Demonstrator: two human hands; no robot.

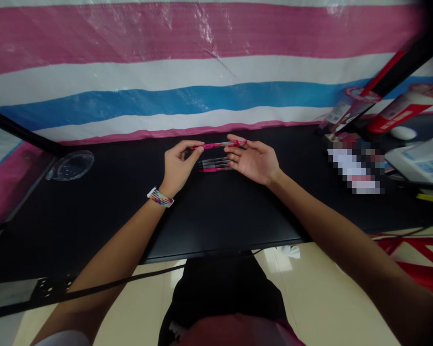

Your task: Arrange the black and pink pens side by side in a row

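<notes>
A pink pen (219,144) with a clear barrel is held level above the black desk (216,216). My left hand (180,162) pinches its left end between thumb and fingers; a patterned band circles that wrist. At the pen's other end, my right hand (254,161) is turned palm up with its fingers apart, and the pen's end lies against the finger area. Whether those fingers bear any of its weight I cannot tell. Just below, several pens (213,165) lie side by side on the desk, dark ones with a pink one nearest me. My right fingertips cover their right ends.
A clear plastic lid (74,166) lies at the desk's left. On the right stand a clear cup (351,108) and a red-and-white cup (404,110), near a white mouse-shaped object (403,133) and a blurred-out item (355,170). A striped plastic sheet (166,72) hangs behind.
</notes>
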